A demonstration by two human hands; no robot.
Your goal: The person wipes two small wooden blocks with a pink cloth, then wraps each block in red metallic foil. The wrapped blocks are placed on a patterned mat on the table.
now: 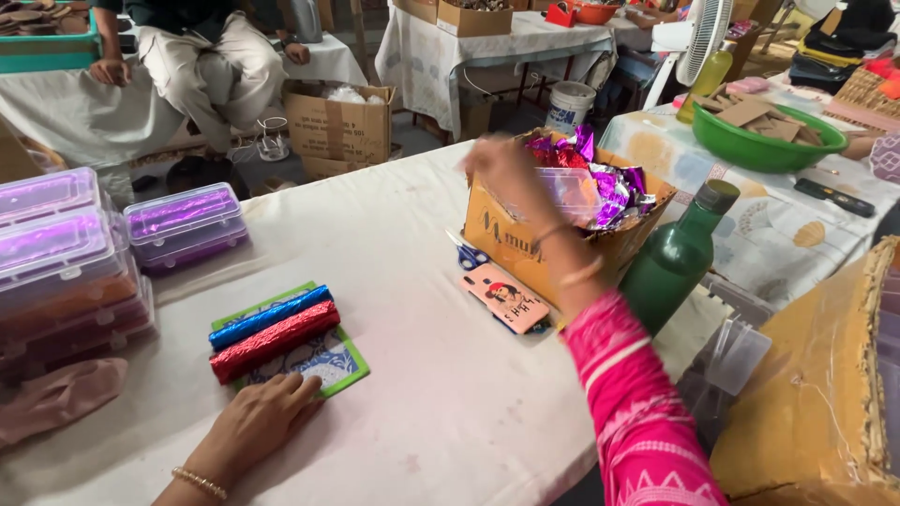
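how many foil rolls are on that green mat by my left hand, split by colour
blue foil roll: 1
red foil roll: 1
total: 2, lying side by side on the green mat, with the left hand at the mat's near edge

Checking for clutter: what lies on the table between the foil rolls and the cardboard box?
Head view: only bare white tablecloth between foil rolls and cardboard box.

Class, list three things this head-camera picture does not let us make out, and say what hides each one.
1. Right hand: blurred, so its grip cannot be told.
2. Scissors: only the blue handles show; the cardboard box covers the blades.
3. Green mat: its pattern is mostly covered by the blue roll and red roll; the left hand rests at its near edge.
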